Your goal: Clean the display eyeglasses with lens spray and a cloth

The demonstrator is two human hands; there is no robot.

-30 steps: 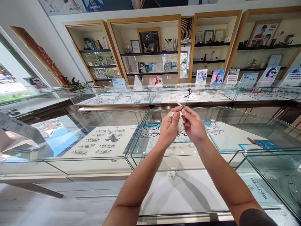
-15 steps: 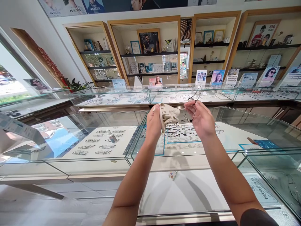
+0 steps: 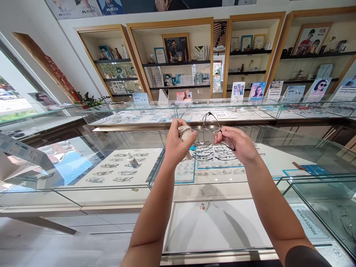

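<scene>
My left hand (image 3: 175,142) is closed around a bunched beige cleaning cloth (image 3: 184,132), held up over a glass display case (image 3: 155,168). My right hand (image 3: 238,144) pinches a pair of thin dark-framed glasses (image 3: 213,127) near the bridge, with one lens sticking up to the left and a temple running down past my fingers. The two hands are a little apart, the cloth not touching the glasses. Rows of spectacle frames (image 3: 211,155) lie inside the case below my hands.
A small white bottle (image 3: 131,160) lies in the left section of the case among more frames. Another glass counter (image 3: 178,113) runs behind, with leaflet stands (image 3: 257,90) on it. Wooden wall shelves (image 3: 178,63) hold pictures and certificates. A further glass case (image 3: 328,207) is at the right.
The hands were together rubbing the glasses with the cloth; they have drawn apart. The cloth is bunched in the left hand and the right hand has turned the glasses so a lens points up.
</scene>
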